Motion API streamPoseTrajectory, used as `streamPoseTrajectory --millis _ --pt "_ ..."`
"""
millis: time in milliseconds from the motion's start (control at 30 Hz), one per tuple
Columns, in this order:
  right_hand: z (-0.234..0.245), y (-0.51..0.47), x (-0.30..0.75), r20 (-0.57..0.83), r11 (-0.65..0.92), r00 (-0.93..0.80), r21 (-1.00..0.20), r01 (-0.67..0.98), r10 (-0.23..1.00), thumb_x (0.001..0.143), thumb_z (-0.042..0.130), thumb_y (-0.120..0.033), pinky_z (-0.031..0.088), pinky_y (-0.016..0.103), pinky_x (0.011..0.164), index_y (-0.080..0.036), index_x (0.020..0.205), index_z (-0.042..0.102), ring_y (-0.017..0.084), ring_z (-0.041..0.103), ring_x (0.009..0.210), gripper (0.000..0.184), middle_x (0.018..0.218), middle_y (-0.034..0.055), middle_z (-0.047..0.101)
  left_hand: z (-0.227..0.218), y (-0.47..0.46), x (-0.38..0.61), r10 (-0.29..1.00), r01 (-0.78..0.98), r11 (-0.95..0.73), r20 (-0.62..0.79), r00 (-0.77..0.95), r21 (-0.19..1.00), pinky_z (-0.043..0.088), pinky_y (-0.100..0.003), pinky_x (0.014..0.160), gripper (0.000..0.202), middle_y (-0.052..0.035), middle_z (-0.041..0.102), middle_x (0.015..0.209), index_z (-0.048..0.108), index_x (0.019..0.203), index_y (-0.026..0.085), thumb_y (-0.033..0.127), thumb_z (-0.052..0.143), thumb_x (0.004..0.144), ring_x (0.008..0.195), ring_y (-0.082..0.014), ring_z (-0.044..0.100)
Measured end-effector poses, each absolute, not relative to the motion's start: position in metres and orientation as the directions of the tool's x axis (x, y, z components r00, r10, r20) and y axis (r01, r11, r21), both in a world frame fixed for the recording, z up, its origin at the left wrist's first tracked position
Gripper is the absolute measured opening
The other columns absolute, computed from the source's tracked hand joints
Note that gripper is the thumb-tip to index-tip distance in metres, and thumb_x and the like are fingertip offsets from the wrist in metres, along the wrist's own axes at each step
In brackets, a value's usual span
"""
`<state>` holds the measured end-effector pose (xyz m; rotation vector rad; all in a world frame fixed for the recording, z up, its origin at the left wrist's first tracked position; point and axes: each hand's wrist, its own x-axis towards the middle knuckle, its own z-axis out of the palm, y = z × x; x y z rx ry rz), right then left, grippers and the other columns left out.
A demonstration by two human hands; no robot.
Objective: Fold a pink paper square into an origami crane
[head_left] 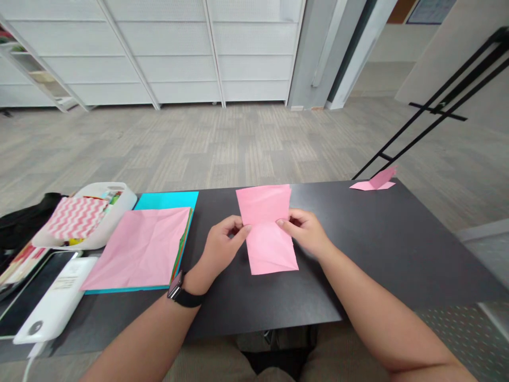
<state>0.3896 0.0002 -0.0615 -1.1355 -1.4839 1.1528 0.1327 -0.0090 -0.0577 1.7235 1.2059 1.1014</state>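
Note:
A pink sheet of paper (268,228) lies folded on the dark table (377,249), its far half tipped up. My left hand (222,244) pinches its left edge at the crease. My right hand (306,231) pinches the right edge at the same crease. Both hands have their fingers closed on the paper. A black watch sits on my left wrist.
A stack of coloured paper (143,246) topped by a pink sheet lies to the left. Further left are a white tray (91,212) of supplies, a white device (55,302) and a dark tablet (27,297). A small folded pink piece (376,181) rests at the far right corner.

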Motion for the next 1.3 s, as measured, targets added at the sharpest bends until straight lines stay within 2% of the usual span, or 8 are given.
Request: streamPoseTrajectory --millis 167,267,400,533,700,867,1100,1300 --pt "-0.064 0.007 0.387 -0.195 -0.23 -0.209 -0.961 -0.155 0.958 0.074 0.092 -0.051 0.052 0.029 0.072 -0.022 0.09 0.08 0.015 0.065 0.074 0.035 0.085 0.0009 0.076 -0.072 0.002 0.135 0.967 0.127 -0.074 0.04 0.253 0.989 0.051 -0.026 0.069 0.022 -0.0009 0.067 0.084 0.068 0.103 0.019 0.04 0.065 0.1 0.074 -0.0145 0.062" --pt "-0.067 0.012 0.389 -0.313 -0.358 -0.219 -0.909 -0.213 0.924 0.067 0.097 -0.046 0.054 0.028 0.073 -0.021 0.089 0.08 0.015 0.068 0.075 0.037 0.086 0.001 0.078 -0.076 0.003 0.132 0.975 0.213 -0.204 0.179 0.13 0.956 0.059 -0.032 0.076 0.028 -0.0063 0.071 0.104 0.063 0.127 0.02 0.028 0.058 0.101 0.086 -0.0183 0.068" --pt "-0.07 0.016 0.396 -0.389 -0.439 -0.235 -0.871 -0.219 0.891 0.064 0.099 -0.044 0.056 0.026 0.07 -0.021 0.094 0.08 0.015 0.07 0.076 0.042 0.088 0.0019 0.079 -0.069 -0.002 0.127 0.773 0.547 -0.621 0.553 0.311 0.561 0.055 -0.05 0.109 0.041 -0.0123 0.067 0.135 0.069 0.13 0.024 0.01 0.065 0.092 0.126 -0.0279 0.064" --pt "-0.076 0.019 0.403 -0.399 -0.452 -0.328 -0.886 -0.102 0.856 0.074 0.093 -0.048 0.057 0.026 0.067 -0.02 0.094 0.077 0.015 0.069 0.073 0.038 0.087 0.0025 0.078 -0.067 -0.006 0.128 0.627 0.575 -0.757 0.594 0.504 0.312 0.052 -0.05 0.112 0.029 -0.0086 0.073 0.13 0.076 0.114 0.026 0.008 0.067 0.094 0.124 -0.0275 0.066" --pt "-0.084 0.02 0.411 -0.089 0.002 -0.231 -0.93 0.369 0.969 0.097 0.067 -0.032 0.06 0.032 0.071 -0.024 0.119 0.077 0.018 0.071 0.08 0.025 0.093 0.0042 0.076 -0.076 0.001 0.126 0.701 0.582 -0.711 0.473 0.534 0.395 0.056 -0.043 0.095 0.031 -0.0063 0.08 0.109 0.077 0.108 0.023 0.002 0.063 0.09 0.101 -0.0243 0.072" --pt "-0.077 0.016 0.414 0.324 0.624 -0.558 -0.594 0.508 0.764 0.088 0.072 -0.009 0.051 0.053 0.116 -0.033 0.141 0.071 0.029 0.064 0.133 0.058 0.141 0.0097 0.069 -0.081 0.006 0.123 0.766 0.644 -0.643 0.365 0.529 0.415 0.056 -0.042 0.091 0.035 -0.0076 0.081 0.112 0.077 0.113 0.021 0.002 0.062 0.088 0.1 -0.0256 0.072" --pt "-0.087 0.021 0.415 0.284 0.66 -0.618 -0.517 0.545 0.733 0.091 0.08 -0.016 0.051 0.047 0.101 -0.029 0.109 0.083 0.027 0.07 0.114 0.023 0.121 0.0064 0.079 -0.081 0.004 0.126 0.745 0.612 -0.656 0.251 0.618 0.441 0.055 -0.045 0.094 0.031 -0.0065 0.082 0.113 0.079 0.111 0.022 0.004 0.066 0.089 0.103 -0.0261 0.073" --pt "-0.091 0.023 0.417 0.258 0.65 -0.624 -0.52 0.554 0.738 0.09 0.081 -0.015 0.05 0.044 0.098 -0.03 0.108 0.084 0.025 0.07 0.11 0.024 0.118 0.0051 0.08 -0.083 0.007 0.126 0.76 0.621 -0.642 0.265 0.594 0.449 0.057 -0.047 0.103 0.026 -0.0085 0.08 0.114 0.081 0.108 0.022 0.007 0.068 0.091 0.109 -0.0264 0.073"
